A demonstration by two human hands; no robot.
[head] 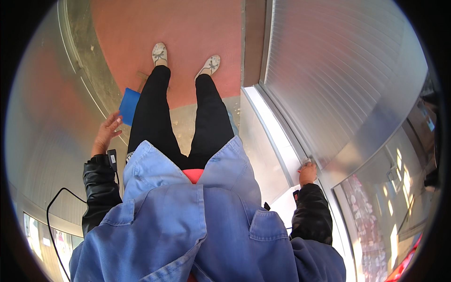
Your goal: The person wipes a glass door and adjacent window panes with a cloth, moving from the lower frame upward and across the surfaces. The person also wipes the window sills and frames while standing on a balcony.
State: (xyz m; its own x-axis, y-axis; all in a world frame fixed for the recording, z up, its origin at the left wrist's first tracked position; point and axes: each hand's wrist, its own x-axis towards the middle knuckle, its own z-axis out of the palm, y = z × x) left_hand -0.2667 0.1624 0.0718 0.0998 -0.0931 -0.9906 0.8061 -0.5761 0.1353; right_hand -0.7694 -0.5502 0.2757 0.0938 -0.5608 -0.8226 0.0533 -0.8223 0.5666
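My left hand [106,132] is held out to the left with its fingers apart, holding nothing. Its fingertips are close to a flat blue panel [129,105] beside my leg; whether they touch it is unclear. To the right, my right hand [308,173] is closed on a small crumpled whitish thing [306,162], perhaps a cloth. That hand rests at a pale metal frame [282,141], low along the ribbed translucent panel [338,77]. A spot of red shows by its fingers. Much of the whitish thing is hidden by the hand.
A smooth panel wall [53,116] curves along my left side, above a floor track [72,53]. Under my feet is a red painted floor [201,28]. A black cable [48,218] loops by my left sleeve. Behind my right arm is a glazed pane [380,208] with reflections.
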